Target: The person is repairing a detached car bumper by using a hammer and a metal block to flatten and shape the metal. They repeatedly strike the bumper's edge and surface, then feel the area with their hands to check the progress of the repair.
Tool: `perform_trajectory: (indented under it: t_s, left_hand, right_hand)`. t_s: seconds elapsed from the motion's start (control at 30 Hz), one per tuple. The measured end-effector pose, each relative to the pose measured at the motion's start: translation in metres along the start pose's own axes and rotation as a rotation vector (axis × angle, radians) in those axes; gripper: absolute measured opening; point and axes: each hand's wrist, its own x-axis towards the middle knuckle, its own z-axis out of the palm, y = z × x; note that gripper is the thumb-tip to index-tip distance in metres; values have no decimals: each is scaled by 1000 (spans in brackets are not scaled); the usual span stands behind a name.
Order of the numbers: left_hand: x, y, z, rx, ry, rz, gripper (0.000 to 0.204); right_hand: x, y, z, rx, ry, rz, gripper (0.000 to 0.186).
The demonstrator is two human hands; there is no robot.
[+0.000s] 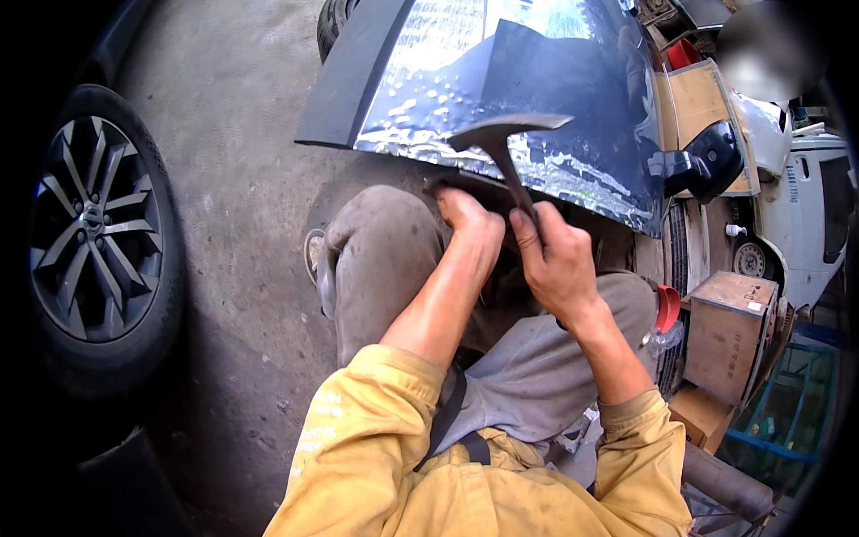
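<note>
A dark, glossy car body panel (537, 80) spans the upper middle, with scuffed, flaking patches along its near edge. My right hand (550, 264) grips the handle of a metal body hammer (503, 134), its long head raised over that edge. My left hand (463, 210) reaches up beneath the edge, fingers curled at a dark piece I cannot make out. My knees in grey trousers (376, 268) are bent below the panel, and my forearms come out of yellow sleeves.
An alloy wheel with tyre (94, 224) stands at the left on the concrete floor (215, 107). At the right are a black side mirror (707, 166), a wooden crate (720, 336), a white vehicle (801, 224), a blue metal frame (778, 430) and a metal cylinder (725, 483).
</note>
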Motion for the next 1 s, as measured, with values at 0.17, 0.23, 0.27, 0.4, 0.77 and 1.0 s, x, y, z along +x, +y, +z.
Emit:
perform_trajectory:
  t_s: [0.17, 0.23, 0.27, 0.4, 0.77, 1.0]
  left_hand:
    - [7, -2, 0, -82, -34, -72, 50]
    - [6, -5, 2, -41, -3, -63, 49]
    - [3, -3, 6, 45, 54, -48, 48]
    - [3, -1, 1, -9, 12, -66, 46]
    - [-8, 10, 12, -119, -137, -143, 46]
    - [-1, 6, 6, -94, -149, -153, 49]
  right_hand:
    - [2, -20, -8, 182, 154, -51, 15]
    - [1, -9, -3, 73, 131, -128, 18]
    - [4, -1, 0, -77, -15, -71, 21]
    - [5, -10, -7, -10, -22, 8, 22]
    - [5, -10, -10, 36, 50, 51, 23]
    - [-7, -8, -20, 94, 164, 19, 18]
